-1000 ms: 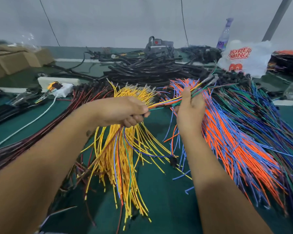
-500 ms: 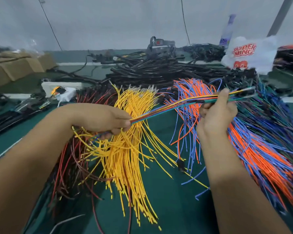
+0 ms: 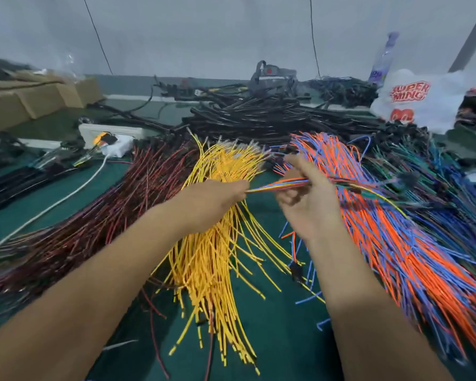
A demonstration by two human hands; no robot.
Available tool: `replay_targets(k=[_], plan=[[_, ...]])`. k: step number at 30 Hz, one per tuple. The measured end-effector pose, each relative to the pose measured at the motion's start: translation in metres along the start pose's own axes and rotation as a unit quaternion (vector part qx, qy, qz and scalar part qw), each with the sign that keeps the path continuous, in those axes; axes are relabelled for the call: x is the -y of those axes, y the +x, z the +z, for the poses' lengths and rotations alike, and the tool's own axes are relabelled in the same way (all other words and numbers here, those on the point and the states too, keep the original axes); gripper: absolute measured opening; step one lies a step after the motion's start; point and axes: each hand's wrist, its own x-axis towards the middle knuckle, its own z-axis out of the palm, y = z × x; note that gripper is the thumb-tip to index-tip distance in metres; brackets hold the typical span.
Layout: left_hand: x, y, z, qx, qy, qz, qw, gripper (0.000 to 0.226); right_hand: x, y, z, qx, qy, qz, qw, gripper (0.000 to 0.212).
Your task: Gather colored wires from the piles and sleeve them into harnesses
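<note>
A thin bundle of mixed colored wires [image 3: 275, 186] stretches level between my two hands above the green table. My left hand [image 3: 217, 199] pinches its left end. My right hand [image 3: 308, 199] grips it further right, thumb raised, and the bundle runs on to a dark sleeve [image 3: 404, 178]. Below lie the piles: yellow wires [image 3: 212, 259] in the middle, dark red wires [image 3: 99, 224] at left, orange and blue wires [image 3: 390, 237] at right, green and blue wires [image 3: 451, 193] at far right.
A heap of black sleeved harnesses [image 3: 264, 116] lies behind the piles. A white power strip [image 3: 113, 133] with a white cable sits at back left, cardboard boxes [image 3: 25, 97] beyond it. A white plastic bag [image 3: 423, 97] and a bottle [image 3: 382, 61] stand at back right.
My hands have come closer together and the bundle between them is shorter. My left hand has shifted right over the yellow pile. The view has tilted and moved.
</note>
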Motion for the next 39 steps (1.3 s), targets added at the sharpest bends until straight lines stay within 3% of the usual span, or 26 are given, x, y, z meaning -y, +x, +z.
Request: replay_targets(k=[1, 4, 9, 10, 13, 14, 16, 18, 19, 21, 28, 31, 34, 36, 39], plan=[[-0.004, 0.001, 0.006, 0.009, -0.070, -0.015, 0.997, 0.006, -0.006, 0.002, 0.000, 0.009, -0.036, 0.003, 0.999, 0.022], [-0.008, 0.014, 0.008, 0.023, -0.177, -0.058, 0.982, 0.026, -0.021, 0.003, -0.003, 0.019, -0.253, -0.024, 0.967, 0.020], [-0.013, 0.014, 0.005, 0.089, -0.136, -0.025, 0.986, 0.025, -0.022, 0.004, -0.010, 0.013, -0.326, 0.014, 0.945, 0.029], [-0.009, 0.011, 0.003, 0.120, -0.193, -0.035, 0.973, 0.024, -0.021, 0.003, -0.010, 0.024, -0.336, 0.023, 0.941, 0.032], [0.009, 0.004, -0.020, 0.257, -0.412, -0.105, 0.868, 0.021, -0.022, 0.003, -0.008, 0.046, -0.330, 0.024, 0.943, 0.037], [0.016, 0.004, -0.027, 0.270, -0.397, -0.111, 0.870, 0.024, -0.022, 0.004, -0.008, 0.034, -0.318, 0.020, 0.947, 0.036], [0.021, 0.005, -0.033, 0.214, -0.237, -0.112, 0.941, 0.032, -0.021, 0.005, -0.008, -0.009, -0.288, 0.010, 0.958, 0.033], [0.016, 0.004, -0.025, 0.058, -0.058, -0.079, 0.993, 0.035, -0.019, 0.007, -0.010, -0.046, -0.247, 0.003, 0.968, 0.032], [0.012, 0.001, -0.016, -0.020, -0.016, -0.057, 0.998, 0.034, -0.018, 0.007, -0.010, -0.057, -0.222, 0.001, 0.973, 0.031], [0.004, -0.004, 0.003, -0.095, 0.005, -0.033, 0.995, 0.031, -0.017, 0.007, -0.010, -0.060, -0.187, 0.009, 0.981, 0.029], [-0.012, 0.013, 0.043, -0.168, 0.012, 0.007, 0.986, 0.018, -0.029, 0.005, -0.007, 0.016, -0.304, -0.002, 0.952, 0.023], [-0.008, 0.011, 0.044, -0.170, -0.090, 0.001, 0.981, 0.021, -0.029, 0.004, -0.009, 0.044, -0.311, -0.018, 0.949, 0.019], [-0.003, 0.006, 0.034, -0.204, -0.315, -0.022, 0.927, 0.021, -0.028, 0.003, -0.010, 0.040, -0.262, -0.017, 0.964, 0.014], [-0.001, 0.003, 0.027, -0.221, -0.442, -0.045, 0.868, 0.020, -0.028, 0.002, -0.010, 0.039, -0.230, -0.008, 0.972, 0.010], [0.000, 0.001, 0.022, -0.190, -0.611, -0.076, 0.765, 0.006, -0.029, 0.001, -0.008, 0.053, -0.179, 0.006, 0.982, 0.008]])
